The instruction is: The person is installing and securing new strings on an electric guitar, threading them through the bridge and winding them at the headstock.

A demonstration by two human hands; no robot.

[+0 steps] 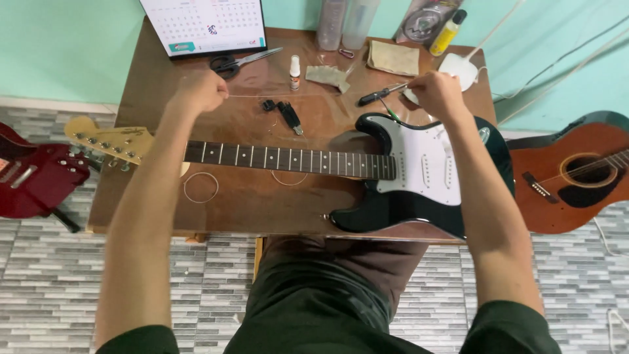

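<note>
A black electric guitar with a white pickguard lies across a small brown table, its pale headstock hanging over the left edge. My left hand is closed above the table's far left part. My right hand is closed above the guitar's upper horn. A thin guitar string runs taut between the two hands, each fist pinching one end. A coiled string lies on the table just below the neck.
Scissors, a small white bottle, a black tool, a black-handled cutter, a cloth, a yellow bottle and a desk calendar sit at the back. A red guitar stands left, an acoustic guitar right.
</note>
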